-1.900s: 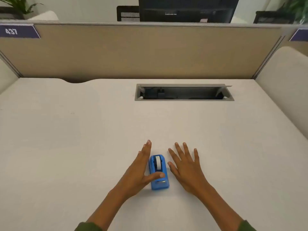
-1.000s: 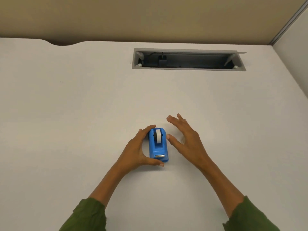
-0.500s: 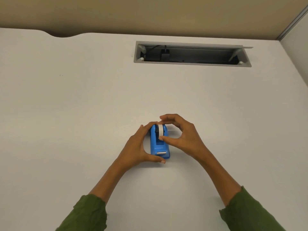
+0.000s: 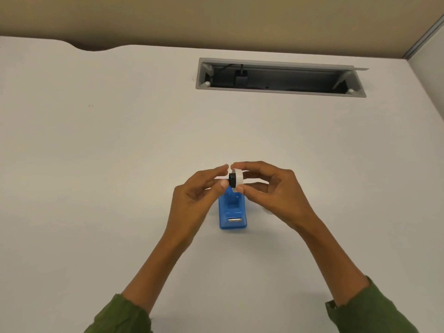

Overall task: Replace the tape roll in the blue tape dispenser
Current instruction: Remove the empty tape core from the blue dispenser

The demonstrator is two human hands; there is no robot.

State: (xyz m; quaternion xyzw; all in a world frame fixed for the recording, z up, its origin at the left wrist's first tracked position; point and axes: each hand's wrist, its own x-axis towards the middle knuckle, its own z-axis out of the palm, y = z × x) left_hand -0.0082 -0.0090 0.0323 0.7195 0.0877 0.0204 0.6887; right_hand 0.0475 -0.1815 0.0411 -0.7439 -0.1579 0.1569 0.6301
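Note:
The blue tape dispenser [image 4: 232, 213] stands on the white desk, its roll slot empty and its metal cutter facing me. Just above its far end, my right hand [image 4: 271, 193] pinches a white tape roll [image 4: 237, 177] between thumb and forefinger. A black core hub [image 4: 231, 179] sticks out of the roll's left side. My left hand [image 4: 195, 199] has its thumb and fingertips on that hub. Both hands hover over the dispenser without touching it.
An open grey cable tray [image 4: 280, 76] with a plug inside is cut into the desk at the far right. A beige partition [image 4: 216, 20] runs along the desk's back edge. Green sleeves cover both forearms near the bottom edge.
My right hand has lifted the tape roll with its hub out of the dispenser. My left hand let go of the dispenser's side and rose to the hub.

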